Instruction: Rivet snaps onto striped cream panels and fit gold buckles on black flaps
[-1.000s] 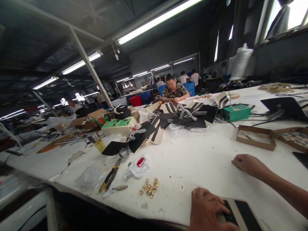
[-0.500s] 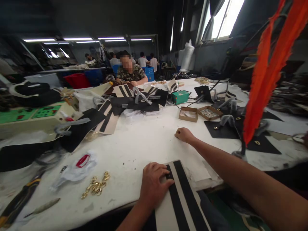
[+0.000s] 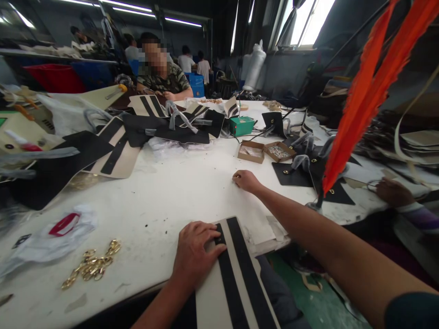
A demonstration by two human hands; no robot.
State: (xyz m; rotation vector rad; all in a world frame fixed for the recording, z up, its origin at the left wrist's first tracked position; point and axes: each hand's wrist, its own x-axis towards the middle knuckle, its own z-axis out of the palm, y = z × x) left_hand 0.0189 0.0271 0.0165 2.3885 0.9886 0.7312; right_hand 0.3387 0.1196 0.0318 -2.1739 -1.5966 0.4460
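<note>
My left hand [image 3: 196, 251] lies palm down on the upper left of a cream panel with black stripes [image 3: 235, 269]. Its thumb is spread from the fingers, either side of a small dark spot on a stripe. The panel extends over the table's near edge toward me. Farther out, my right hand [image 3: 246, 181] is closed at the fingertips just above or on the white table [image 3: 185, 183]; whatever it pinches is too small to make out. Gold metal clasps [image 3: 92, 266] lie in a pile to the left of my left hand.
Beyond my right hand stand two shallow cardboard boxes [image 3: 251, 157] and a green box [image 3: 242, 126]. Black bag panels [image 3: 291, 176] lie to the right, near a hanging orange strip [image 3: 358, 96]. A person [image 3: 161, 82] sits across; another person's hand [image 3: 394, 192] shows at right.
The view has swung, so most things sit farther left in it. Both my hands keep about the same place over the panel and table. Another person's hand has come into view at right.
</note>
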